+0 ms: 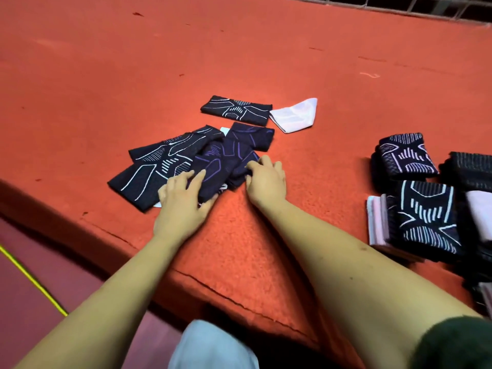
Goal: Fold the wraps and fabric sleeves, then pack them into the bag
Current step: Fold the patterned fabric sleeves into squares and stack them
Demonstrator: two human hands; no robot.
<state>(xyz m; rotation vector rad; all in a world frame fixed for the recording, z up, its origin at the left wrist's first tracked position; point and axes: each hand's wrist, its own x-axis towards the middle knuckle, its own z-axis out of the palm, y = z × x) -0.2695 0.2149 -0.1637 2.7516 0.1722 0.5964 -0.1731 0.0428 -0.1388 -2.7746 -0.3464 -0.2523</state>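
Observation:
A dark sleeve with purple lines (pixel 226 158) lies on the red felt surface (pixel 239 57) in front of me. My left hand (pixel 183 201) grips its near left end, thumb under the fabric. My right hand (pixel 266 179) pinches its right edge. To the left lie two black sleeves with white lines (pixel 151 171), overlapping. Further back sit a flat black sleeve (pixel 237 110) and a white fabric piece (pixel 295 115). No bag is in view.
A pile of folded black and pink sleeves (pixel 426 209) stands at the right edge. The felt surface's front edge (pixel 213 286) runs diagonally near my arms. A yellow line (pixel 32 280) crosses the floor at lower left.

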